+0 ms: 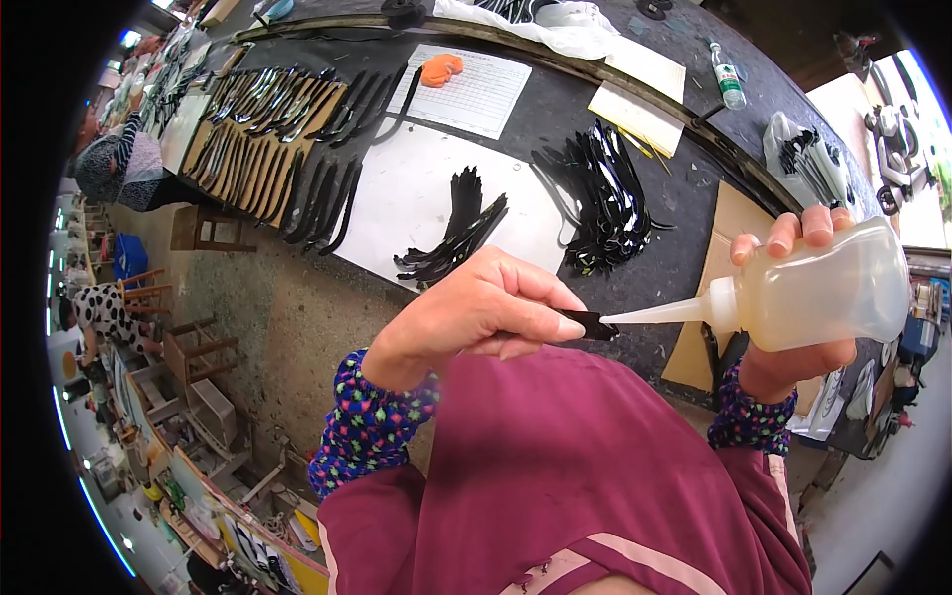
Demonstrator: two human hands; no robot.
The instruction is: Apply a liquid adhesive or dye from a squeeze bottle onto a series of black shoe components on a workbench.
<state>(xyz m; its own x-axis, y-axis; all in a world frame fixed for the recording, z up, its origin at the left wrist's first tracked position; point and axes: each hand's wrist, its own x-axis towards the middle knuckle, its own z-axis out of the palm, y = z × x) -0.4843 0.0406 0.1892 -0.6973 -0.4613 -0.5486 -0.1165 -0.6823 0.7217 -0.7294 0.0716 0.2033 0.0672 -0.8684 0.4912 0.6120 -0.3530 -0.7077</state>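
Between thumb and fingers, my left hand pinches a small black strip, its free end pointing right. My right hand is wrapped round a squeeze bottle of cloudy, pale yellow liquid, tipped on its side. The bottle's long white nozzle meets the end of the strip, or comes very close to it. Just beyond my left hand, a small pile of black strips lies on a white sheet. A larger bundle of black strips rests to the right of that pile.
Rows of black strips lie on cardboard at the left of the dark table. Farther back are an orange object on a printed form, and a water bottle. Stools stand on the floor; other people sit at left.
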